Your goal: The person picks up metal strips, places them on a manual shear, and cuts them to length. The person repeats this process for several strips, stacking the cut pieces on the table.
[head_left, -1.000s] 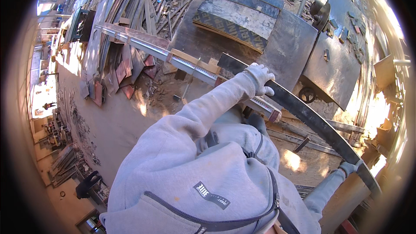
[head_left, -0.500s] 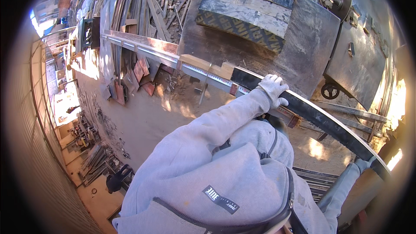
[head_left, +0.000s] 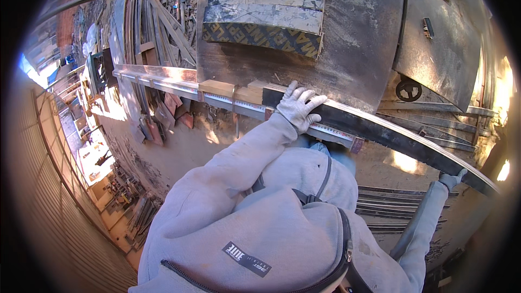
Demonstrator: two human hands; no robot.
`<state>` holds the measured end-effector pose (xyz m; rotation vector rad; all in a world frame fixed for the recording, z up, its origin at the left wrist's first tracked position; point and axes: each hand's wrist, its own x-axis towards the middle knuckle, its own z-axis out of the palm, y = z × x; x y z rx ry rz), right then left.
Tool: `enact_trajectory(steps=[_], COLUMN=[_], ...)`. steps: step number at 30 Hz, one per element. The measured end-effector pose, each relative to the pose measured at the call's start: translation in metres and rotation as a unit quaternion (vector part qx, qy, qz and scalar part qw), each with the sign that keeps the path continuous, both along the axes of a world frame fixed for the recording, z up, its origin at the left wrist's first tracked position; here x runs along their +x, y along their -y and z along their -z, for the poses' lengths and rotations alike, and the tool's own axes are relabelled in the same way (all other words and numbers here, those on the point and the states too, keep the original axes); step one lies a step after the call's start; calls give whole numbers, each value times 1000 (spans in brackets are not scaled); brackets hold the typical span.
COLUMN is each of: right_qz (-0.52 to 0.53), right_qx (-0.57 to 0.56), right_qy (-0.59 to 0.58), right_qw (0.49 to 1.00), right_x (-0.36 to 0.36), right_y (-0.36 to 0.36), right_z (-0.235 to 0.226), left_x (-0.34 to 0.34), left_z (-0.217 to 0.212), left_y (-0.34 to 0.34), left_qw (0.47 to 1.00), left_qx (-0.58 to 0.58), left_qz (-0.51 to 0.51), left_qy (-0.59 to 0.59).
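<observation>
A long black-faced plywood strip point(head_left: 374, 133) with a pale edge lies on the saw table's near side, on edge, running out to the right. My left hand point(head_left: 298, 107), in a whitish glove, grips it near its left end, fingers spread over the top edge. Farther along, my gloved right hand point(head_left: 451, 179) holds the strip close to its right end from below. The strip's left end meets a light wooden block point(head_left: 230, 91) set along a metal rail with a measuring scale point(head_left: 228, 102). Part of the right hand's grip is hidden behind the strip.
Stacked plywood strips point(head_left: 263, 19) lie on the dark metal table point(head_left: 358, 32). A handwheel point(head_left: 408, 90) is under a second table top point(head_left: 439, 49) at the right. Loose timber point(head_left: 157, 21) and offcuts point(head_left: 154, 125) lie at the left. More strips point(head_left: 399, 209) lie near my right arm.
The whole view has shifted, putting table and strip farther left in the picture. My left hand is nearer the strip's left end, its fingers more spread. The right hand still holds the other end.
</observation>
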<state>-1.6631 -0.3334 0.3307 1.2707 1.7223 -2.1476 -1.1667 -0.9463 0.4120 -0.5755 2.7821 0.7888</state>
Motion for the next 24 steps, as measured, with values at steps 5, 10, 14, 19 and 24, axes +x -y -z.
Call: enact_trajectory(steps=[5,10,14,19,24], right_qz=[-39,-20,-52,-39,-32], right_qx=[-27,-28,-7,2,47], right_qy=[-13,2,-32,-73,-67], right_qw=[999,999,998,997,996], right_x=[18,40,50,58,74], right_y=[7,19,16,15,24], right_z=[15,8,12,13,7], left_x=[8,8,10,19,30], left_z=[6,5,10,17,27], left_y=[-13,-27,-40,-54,-61], left_qw=[996,996,993,991,989], left_qx=[-79,-54,-81,-103,-113], left_qz=[10,-27,-17,-6,1], left_qy=[-48,-63,-79,-81,-98])
